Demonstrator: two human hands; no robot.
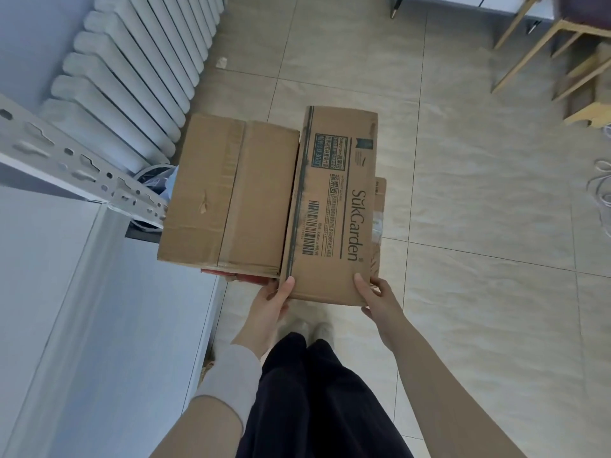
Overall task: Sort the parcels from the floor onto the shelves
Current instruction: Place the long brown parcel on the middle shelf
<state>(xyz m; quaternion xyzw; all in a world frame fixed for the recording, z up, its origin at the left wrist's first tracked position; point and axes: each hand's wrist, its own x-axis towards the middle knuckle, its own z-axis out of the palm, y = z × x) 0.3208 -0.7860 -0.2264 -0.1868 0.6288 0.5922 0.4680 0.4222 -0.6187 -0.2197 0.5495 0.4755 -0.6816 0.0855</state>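
Note:
A long brown cardboard parcel printed "SukGarden" [334, 206] is held above the floor at its near end. My left hand [274, 300] grips its near left corner, thumb on top. My right hand [377, 295] grips the near right corner, thumb on top too. Beside it on the left lies a plain taped cardboard parcel [231, 193]. A red parcel [243, 276] peeks out from under the plain one. Another brown parcel [380, 219] shows partly under the printed one at its right edge.
White metal shelving [82, 166] with a slotted upright and flat shelf boards fills the left side. A white radiator [132, 77] stands behind it. Tiled floor [479, 209] spreads to the right. Wooden furniture legs [568, 61] stand at the far right, with white cables [600, 183] near them.

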